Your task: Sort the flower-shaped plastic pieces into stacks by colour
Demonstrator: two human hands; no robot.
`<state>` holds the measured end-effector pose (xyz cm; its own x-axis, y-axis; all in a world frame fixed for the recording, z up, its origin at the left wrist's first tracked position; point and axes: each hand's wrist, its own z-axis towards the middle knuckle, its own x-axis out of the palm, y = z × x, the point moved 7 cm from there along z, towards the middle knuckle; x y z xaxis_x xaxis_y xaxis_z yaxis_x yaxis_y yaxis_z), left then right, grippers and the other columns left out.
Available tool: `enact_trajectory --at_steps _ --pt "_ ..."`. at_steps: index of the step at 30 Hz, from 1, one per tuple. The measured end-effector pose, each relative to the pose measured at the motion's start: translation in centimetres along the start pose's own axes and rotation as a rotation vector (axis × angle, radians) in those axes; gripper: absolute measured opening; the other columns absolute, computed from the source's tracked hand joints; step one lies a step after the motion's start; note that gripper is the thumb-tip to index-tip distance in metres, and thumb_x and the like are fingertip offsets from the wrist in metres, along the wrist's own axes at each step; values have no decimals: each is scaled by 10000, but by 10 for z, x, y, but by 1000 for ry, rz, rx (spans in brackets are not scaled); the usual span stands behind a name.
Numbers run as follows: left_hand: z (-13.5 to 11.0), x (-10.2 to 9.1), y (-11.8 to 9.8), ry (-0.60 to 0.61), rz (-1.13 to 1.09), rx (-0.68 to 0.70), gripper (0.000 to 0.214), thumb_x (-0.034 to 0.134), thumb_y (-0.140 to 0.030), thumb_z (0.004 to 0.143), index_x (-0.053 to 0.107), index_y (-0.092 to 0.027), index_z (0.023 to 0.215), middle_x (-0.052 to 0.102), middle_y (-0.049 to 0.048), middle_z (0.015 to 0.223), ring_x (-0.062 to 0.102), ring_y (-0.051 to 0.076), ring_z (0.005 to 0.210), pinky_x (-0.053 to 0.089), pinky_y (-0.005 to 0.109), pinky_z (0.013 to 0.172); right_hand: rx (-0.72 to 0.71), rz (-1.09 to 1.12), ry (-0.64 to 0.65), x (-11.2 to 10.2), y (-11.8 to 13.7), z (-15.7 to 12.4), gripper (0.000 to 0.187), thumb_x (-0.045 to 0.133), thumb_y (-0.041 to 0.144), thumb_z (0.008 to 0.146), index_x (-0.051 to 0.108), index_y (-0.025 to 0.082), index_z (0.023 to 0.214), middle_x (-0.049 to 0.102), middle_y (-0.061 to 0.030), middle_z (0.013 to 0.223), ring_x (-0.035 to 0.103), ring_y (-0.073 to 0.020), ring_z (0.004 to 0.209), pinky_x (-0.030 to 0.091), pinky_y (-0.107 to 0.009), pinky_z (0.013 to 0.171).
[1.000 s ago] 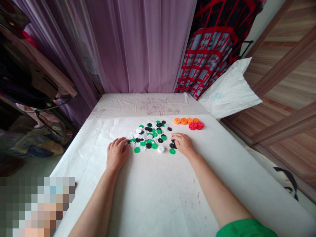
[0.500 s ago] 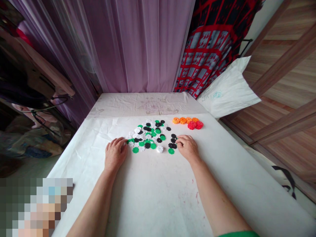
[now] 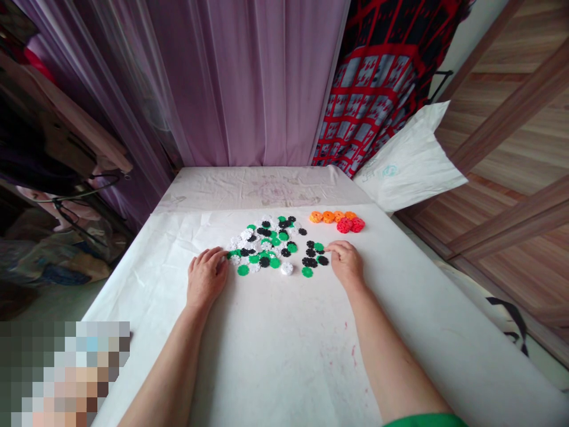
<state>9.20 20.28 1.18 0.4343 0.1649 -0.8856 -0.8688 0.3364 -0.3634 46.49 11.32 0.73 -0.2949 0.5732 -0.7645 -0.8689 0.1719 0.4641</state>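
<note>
A loose pile of green, black and white toothed plastic discs [image 3: 267, 243] lies in the middle of the white-covered table [image 3: 288, 332]. My left hand [image 3: 205, 277] rests flat at the pile's left edge, fingers apart, fingertips touching the nearest discs. My right hand [image 3: 347, 262] lies to the right of the pile, fingers curled and pinched together beside a few black discs [image 3: 312, 260] and a green one [image 3: 307, 272]. Whether it holds anything is hidden. A row of orange discs [image 3: 332, 216] and two red discs [image 3: 350, 225] sit apart at the back right.
A white plastic bag [image 3: 411, 163] lies at the table's far right corner. Purple curtains [image 3: 249, 83] hang behind the table, with a red patterned cloth [image 3: 377, 77] beside them. Dark clutter fills the left side, and a wooden floor shows on the right.
My right hand has slid to the right, away from the pile, uncovering several black discs and a green one that now lie to its left. My left hand has stayed put.
</note>
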Motion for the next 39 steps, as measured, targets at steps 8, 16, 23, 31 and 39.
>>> enact_trajectory --at_steps 8,16,23,31,39 --pt "0 -1 -1 -16 -2 7 332 430 -337 948 688 -260 1143 666 50 1302 541 281 1264 396 489 1067 -92 49 107 7 13 -16 235 521 195 808 749 243 837 712 -41 931 658 -190 837 515 -296 783" --pt "0 -2 -2 -26 2 16 331 435 -336 945 691 -270 1145 666 55 1300 543 278 1265 395 487 1068 -100 -10 3 10 19 -9 284 529 184 806 769 242 947 723 -87 1106 628 -256 1016 485 -420 948" --pt "0 -1 -2 -13 4 18 343 427 -337 947 693 -246 1141 668 70 1295 545 293 1263 397 502 1067 -65 239 6 18 14 -7 315 467 184 805 745 228 944 746 -60 997 675 -208 905 545 -353 880" --pt "-1 -1 0 -18 -3 12 329 431 -333 947 685 -267 1146 669 54 1295 542 270 1265 389 481 1080 -44 158 170 48 30 44 327 476 172 821 734 226 1016 734 -50 1075 677 -174 887 547 -313 861" --pt "0 -2 0 -27 1 24 332 429 -338 945 696 -272 1130 677 59 1281 558 273 1249 400 487 1074 -31 -7 341 76 54 89 351 626 192 797 703 287 1126 724 -30 1169 653 -205 1045 496 -311 913"
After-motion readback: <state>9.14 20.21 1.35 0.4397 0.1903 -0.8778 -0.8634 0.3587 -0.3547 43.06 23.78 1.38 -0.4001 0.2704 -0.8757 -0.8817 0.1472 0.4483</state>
